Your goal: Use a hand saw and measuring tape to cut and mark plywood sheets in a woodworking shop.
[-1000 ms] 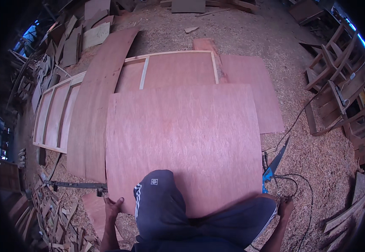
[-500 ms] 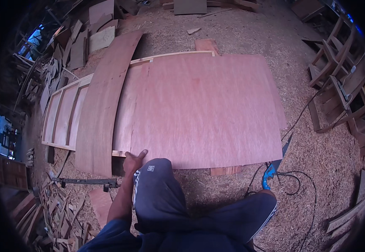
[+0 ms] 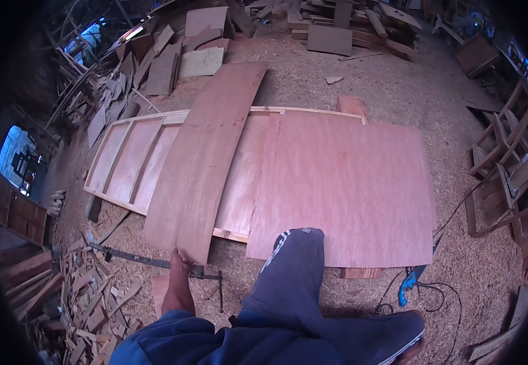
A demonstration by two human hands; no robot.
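Observation:
My left hand (image 3: 182, 261) grips the near end of a long, narrow plywood board (image 3: 200, 164), which lies across a light wooden frame (image 3: 115, 164) with panels and slats. Right of that board, a wide pinkish plywood sheet (image 3: 343, 188) rests on the frame, its near edge by my raised knee. My right hand is out of view. A black bar clamp (image 3: 130, 255) lies on the floor beside my left forearm, and a blue-handled saw (image 3: 408, 287) with a loop of dark cable lies right of my legs.
Offcuts (image 3: 93, 304) are heaped on the shavings-covered floor (image 3: 397, 91) at lower left. Stacked boards and timber (image 3: 331, 39) stand at the back, more scrap sheets (image 3: 160, 70) at back left. Wooden chair-like frames (image 3: 498, 176) with a cable are along the right.
The wide sheet has moved forward and right onto the frame, away from my legs. My left hand has left it for the long board. My right hand has dropped out of view.

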